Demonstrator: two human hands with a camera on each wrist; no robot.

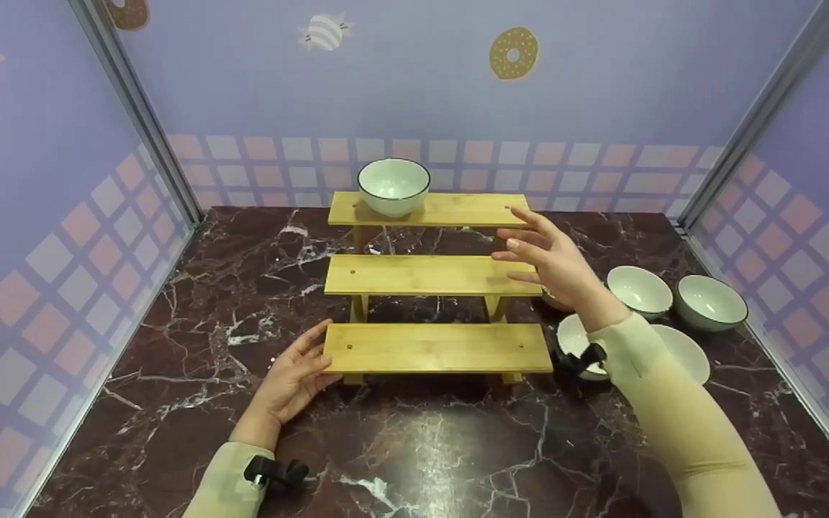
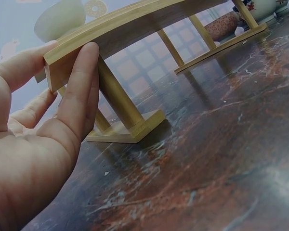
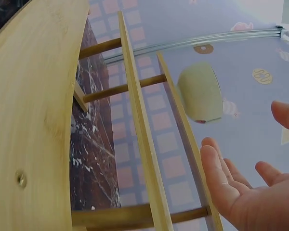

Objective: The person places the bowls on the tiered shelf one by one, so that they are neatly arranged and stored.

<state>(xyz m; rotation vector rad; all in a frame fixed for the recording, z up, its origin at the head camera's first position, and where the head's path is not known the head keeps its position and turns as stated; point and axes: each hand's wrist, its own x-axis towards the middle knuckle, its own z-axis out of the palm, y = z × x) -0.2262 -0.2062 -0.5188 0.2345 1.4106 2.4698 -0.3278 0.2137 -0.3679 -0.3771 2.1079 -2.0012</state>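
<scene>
A three-step wooden shelf [image 1: 436, 347] stands on the dark marbled tabletop. My left hand [image 1: 296, 380] holds the left end of its lowest board; in the left wrist view, the fingers [image 2: 79, 89] lie on both sides of that board end. One pale green bowl with a dark rim [image 1: 394, 188] sits upright on the left part of the top board. Over the right end of the middle board hovers my right hand [image 1: 555, 262], fingers spread and holding nothing. The right wrist view shows this hand [image 3: 260, 197] apart from the bowl [image 3: 200, 91].
Right of the shelf, several more bowls stand on the table, among them a white one [image 1: 639, 291] and a dark-rimmed one [image 1: 712, 303]. My right forearm partly covers others. Patterned panels [image 1: 422, 86] enclose the back and both sides.
</scene>
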